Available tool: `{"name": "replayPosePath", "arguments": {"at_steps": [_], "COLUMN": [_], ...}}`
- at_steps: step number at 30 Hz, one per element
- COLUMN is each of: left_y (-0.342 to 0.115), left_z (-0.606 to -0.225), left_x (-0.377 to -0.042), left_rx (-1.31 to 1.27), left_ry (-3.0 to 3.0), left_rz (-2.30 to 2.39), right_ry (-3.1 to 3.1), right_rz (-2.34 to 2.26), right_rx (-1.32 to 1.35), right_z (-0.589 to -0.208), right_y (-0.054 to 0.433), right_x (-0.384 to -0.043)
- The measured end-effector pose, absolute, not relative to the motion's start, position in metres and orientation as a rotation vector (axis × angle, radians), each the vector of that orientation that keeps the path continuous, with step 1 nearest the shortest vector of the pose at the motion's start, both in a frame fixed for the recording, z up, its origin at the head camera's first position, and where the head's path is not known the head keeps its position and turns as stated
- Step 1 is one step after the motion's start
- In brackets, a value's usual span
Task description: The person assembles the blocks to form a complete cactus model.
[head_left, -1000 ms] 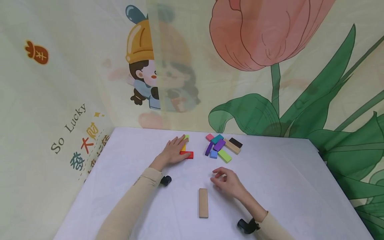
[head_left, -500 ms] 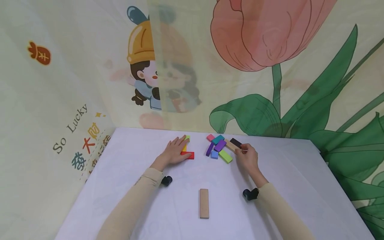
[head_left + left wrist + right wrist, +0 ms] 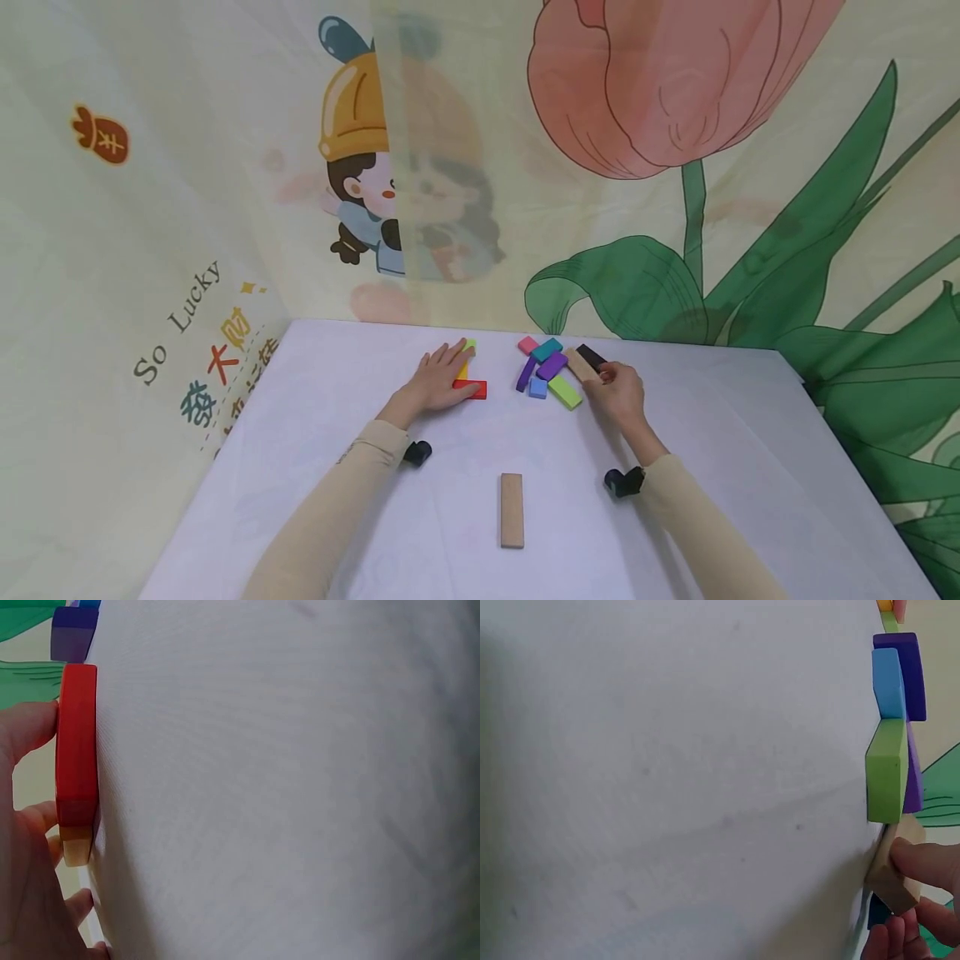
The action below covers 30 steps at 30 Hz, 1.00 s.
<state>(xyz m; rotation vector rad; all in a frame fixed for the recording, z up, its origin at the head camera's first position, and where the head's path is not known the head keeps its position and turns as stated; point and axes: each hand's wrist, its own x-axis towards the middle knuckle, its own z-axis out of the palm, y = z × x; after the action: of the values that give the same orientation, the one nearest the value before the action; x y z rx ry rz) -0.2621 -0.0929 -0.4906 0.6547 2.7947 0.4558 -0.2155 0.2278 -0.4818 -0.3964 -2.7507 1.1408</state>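
Observation:
My left hand (image 3: 435,383) lies with fingers spread over a yellow block (image 3: 462,370) and a light green block (image 3: 471,345). Its thumb touches the red block (image 3: 476,389), which shows large in the left wrist view. At the right of the loose pile, my right hand (image 3: 621,397) pinches the near end of a plain wooden block (image 3: 582,365). The right wrist view has the thumb on this wooden block (image 3: 893,882) and the fingertips at its other side. A black block (image 3: 590,357) lies right behind it, partly hidden by the hand.
Left of the right hand lie a light green block (image 3: 564,392), a blue block (image 3: 537,387), two purple blocks (image 3: 552,366), a teal block (image 3: 547,349) and a pink block (image 3: 528,344). Another plain wooden block (image 3: 512,510) lies lengthwise nearer the front of the white table (image 3: 420,533).
My right hand has moved from mid-table to the far right side of the pile and taken hold of the wooden block there. The left hand has stayed in place.

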Motion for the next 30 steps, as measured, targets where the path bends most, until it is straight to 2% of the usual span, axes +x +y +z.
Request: {"name": "replayPosePath", "arguments": {"at_steps": [14,24,30], "left_y": [-0.094,-0.094,-0.094], "left_z": [-0.492,-0.492,-0.492], "left_x": [-0.261,-0.262,-0.263], "left_rx": [0.654,0.644,0.646], "left_ry": [2.793,2.792,2.784], "left_rz": [0.483,0.459,0.460], "right_ry": [-2.812,-2.713,-2.669], "right_rz": [1.159,1.723,1.974], "right_rx": [-0.444,-0.623,-0.588], "right_z": [-0.469,-0.458,-0.458], "right_y": [0.224,0.218,0.210], "right_x": [-0.207,-0.191,-0.182]}}
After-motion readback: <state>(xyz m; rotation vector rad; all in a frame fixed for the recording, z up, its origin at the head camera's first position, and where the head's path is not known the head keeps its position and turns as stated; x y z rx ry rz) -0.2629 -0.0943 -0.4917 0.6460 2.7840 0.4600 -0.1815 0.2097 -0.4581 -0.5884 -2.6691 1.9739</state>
